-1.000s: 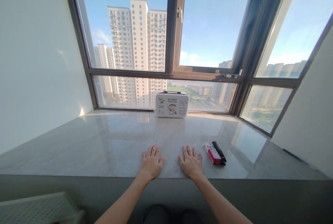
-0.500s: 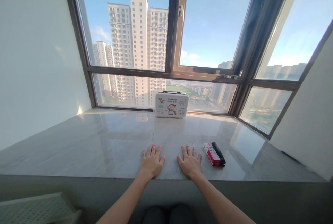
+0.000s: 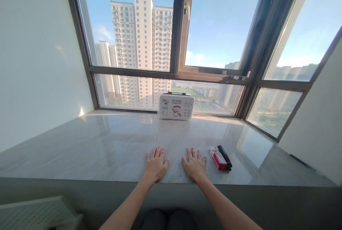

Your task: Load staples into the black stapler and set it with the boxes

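Both grips spread & empty, left hand (image 3: pixel 155 164) & right hand (image 3: pixel 195 165) flat on the window ledge (image 3: pixel 107 144); pink box (image 3: pixel 218 158) just beside right hand, black stick (image 3: pixel 224 157) alongside it, looks light, stiff card, prob. best pinched across its long sides.

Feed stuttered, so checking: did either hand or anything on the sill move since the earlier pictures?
Nothing visibly moved; nothing was grasped or let go. The left hand and right hand still lie flat on the sill, the pink box and black stick beside the right hand, the white case at the window. Only the camera tilted slightly.
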The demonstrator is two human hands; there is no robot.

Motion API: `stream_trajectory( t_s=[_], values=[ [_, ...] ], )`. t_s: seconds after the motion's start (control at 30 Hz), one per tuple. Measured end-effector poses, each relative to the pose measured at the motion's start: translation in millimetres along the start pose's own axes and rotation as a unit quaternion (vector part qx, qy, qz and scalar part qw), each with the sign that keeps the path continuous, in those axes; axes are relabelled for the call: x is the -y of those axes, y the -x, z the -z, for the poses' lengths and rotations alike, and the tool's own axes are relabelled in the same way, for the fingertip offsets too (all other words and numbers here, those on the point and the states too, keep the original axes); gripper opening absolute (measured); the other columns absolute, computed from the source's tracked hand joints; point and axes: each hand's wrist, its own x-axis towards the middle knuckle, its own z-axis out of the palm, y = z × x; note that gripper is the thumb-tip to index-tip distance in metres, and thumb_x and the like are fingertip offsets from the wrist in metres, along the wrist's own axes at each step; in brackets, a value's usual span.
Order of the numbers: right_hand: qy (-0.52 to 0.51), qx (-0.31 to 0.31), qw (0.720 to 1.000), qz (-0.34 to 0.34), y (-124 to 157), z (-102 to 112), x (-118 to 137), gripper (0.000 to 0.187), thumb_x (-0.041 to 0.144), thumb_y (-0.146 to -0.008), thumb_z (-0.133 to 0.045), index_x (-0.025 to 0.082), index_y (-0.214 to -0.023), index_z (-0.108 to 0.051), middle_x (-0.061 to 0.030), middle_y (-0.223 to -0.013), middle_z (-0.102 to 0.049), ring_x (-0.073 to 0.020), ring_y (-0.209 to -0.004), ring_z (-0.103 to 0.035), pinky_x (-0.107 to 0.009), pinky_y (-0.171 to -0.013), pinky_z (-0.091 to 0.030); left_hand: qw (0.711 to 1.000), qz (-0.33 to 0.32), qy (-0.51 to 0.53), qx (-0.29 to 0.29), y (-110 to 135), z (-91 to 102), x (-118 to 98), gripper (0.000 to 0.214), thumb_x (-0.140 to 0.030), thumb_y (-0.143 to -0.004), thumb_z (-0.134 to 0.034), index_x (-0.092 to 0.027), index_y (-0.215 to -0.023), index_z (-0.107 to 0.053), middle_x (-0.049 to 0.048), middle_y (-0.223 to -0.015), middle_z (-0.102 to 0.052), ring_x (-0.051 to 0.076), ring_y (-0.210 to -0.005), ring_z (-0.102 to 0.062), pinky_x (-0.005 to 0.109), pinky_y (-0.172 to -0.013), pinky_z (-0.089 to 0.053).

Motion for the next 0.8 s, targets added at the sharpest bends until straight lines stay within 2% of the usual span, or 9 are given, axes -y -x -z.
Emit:
stream_trajectory(
  t_s=[0.3,0.63,0.8],
  values=[
    [-0.003,0.006,1.000,-0.006,4.6,4.4,1.5,0.070,0.061,-0.095,-0.022,0.028,-0.156,-0.025,-0.0051,-0.164,-0.015,-0.0320,-0.149,-0.002,-0.055,-0.115,0.001,1.000,0.005,0.000,0.020,1.1,9.2,-3.6,0.065,-0.057,-0.096,-0.020,-0.030,-0.155,-0.025,0.0040,-0.165,-0.017,0.030,-0.151,-0.008,0.058,-0.119,-0.005],
    [-0.011,0.015,1.000,-0.007,6.6,8.5,2.1,0.069,0.061,-0.095,-0.025,0.029,-0.156,-0.024,-0.0036,-0.164,-0.015,-0.0302,-0.149,-0.003,-0.052,-0.116,0.000,1.000,0.003,-0.004,0.008,0.9,3.5,-4.0,0.067,-0.058,-0.096,-0.018,-0.026,-0.155,-0.026,0.0078,-0.164,-0.019,0.032,-0.150,-0.010,0.060,-0.118,-0.005],
    [-0.004,0.037,0.999,-0.016,9.9,12.8,3.4,0.069,0.061,-0.096,-0.021,0.028,-0.157,-0.020,-0.0032,-0.165,-0.010,-0.0292,-0.150,0.000,-0.052,-0.116,0.001,1.000,0.006,0.002,0.010,2.2,0.8,-3.7,0.069,-0.060,-0.095,-0.019,-0.025,-0.155,-0.027,0.0074,-0.164,-0.018,0.033,-0.151,-0.008,0.058,-0.118,-0.004]
  ],
)
